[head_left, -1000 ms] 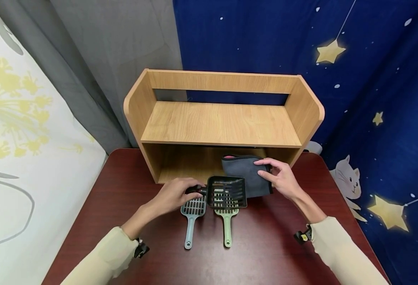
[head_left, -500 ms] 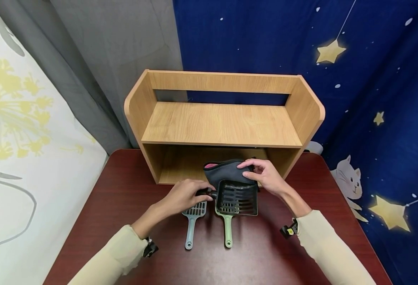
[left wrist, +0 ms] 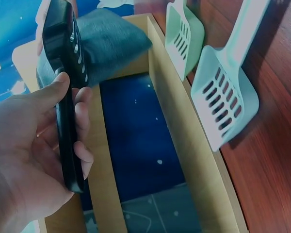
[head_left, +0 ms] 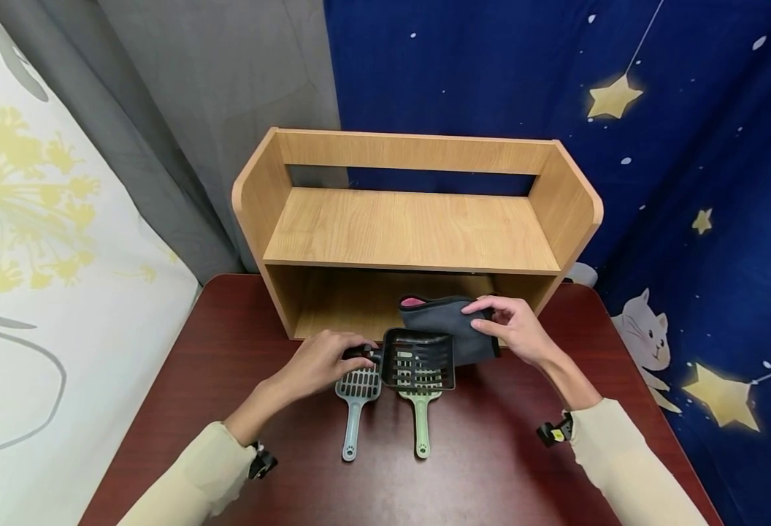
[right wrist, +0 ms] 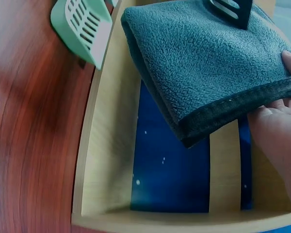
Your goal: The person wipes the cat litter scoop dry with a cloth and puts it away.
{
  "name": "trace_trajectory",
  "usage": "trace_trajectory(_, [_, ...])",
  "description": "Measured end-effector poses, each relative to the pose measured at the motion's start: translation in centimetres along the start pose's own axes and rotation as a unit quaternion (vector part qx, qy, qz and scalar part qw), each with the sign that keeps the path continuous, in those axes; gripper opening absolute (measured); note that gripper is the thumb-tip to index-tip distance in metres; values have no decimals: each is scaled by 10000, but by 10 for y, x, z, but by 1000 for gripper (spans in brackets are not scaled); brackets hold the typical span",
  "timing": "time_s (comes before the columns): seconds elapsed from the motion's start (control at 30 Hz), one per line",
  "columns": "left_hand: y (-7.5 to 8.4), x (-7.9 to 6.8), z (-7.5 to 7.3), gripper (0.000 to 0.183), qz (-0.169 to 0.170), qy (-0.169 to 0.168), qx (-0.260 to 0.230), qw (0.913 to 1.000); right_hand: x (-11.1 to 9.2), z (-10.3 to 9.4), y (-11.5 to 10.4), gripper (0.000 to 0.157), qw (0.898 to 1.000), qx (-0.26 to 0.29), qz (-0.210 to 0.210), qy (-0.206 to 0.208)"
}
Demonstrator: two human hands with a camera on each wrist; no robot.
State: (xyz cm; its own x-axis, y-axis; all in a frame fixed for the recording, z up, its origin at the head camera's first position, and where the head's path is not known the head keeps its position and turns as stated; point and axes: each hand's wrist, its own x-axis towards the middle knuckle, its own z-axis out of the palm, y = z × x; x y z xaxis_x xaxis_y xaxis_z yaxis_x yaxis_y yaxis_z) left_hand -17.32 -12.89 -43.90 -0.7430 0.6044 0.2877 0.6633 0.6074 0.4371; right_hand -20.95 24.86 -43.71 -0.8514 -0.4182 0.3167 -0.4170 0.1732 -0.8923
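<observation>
My left hand grips the handle of a black slotted litter scoop, held above the table. In the left wrist view, the thumb and curled fingers wrap that handle. A folded dark grey cloth, pink inside and edged in black, hangs from my right hand, which pinches its right edge. From the head view the scoop covers part of the cloth; in the right wrist view the scoop's tip overlaps the cloth. Whether they touch, I cannot tell.
A blue litter scoop and a green one lie handles forward on the red-brown table. Behind them stands a two-tier wooden shelf. Patterned curtains hang behind the table.
The scoop moved right while the cloth moved left, so they overlapped more; since then both have gone back apart. The blue and green scoops stay put.
</observation>
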Motion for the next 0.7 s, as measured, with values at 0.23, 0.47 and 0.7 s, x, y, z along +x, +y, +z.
trace_trajectory(0.23, [2, -1, 0, 24, 136, 26, -14, 9999, 0, 3, 0, 22, 9997, 222, 60, -52])
trace_trajectory(0.47, [12, 4, 5, 25, 265, -5, -118, 9996, 19, 22, -4, 21, 9989, 160, 143, -427])
trace_trajectory(0.7, [20, 9, 7, 25, 224, -82, -106, 9997, 37, 33, -13, 22, 9963, 52, 191, -833])
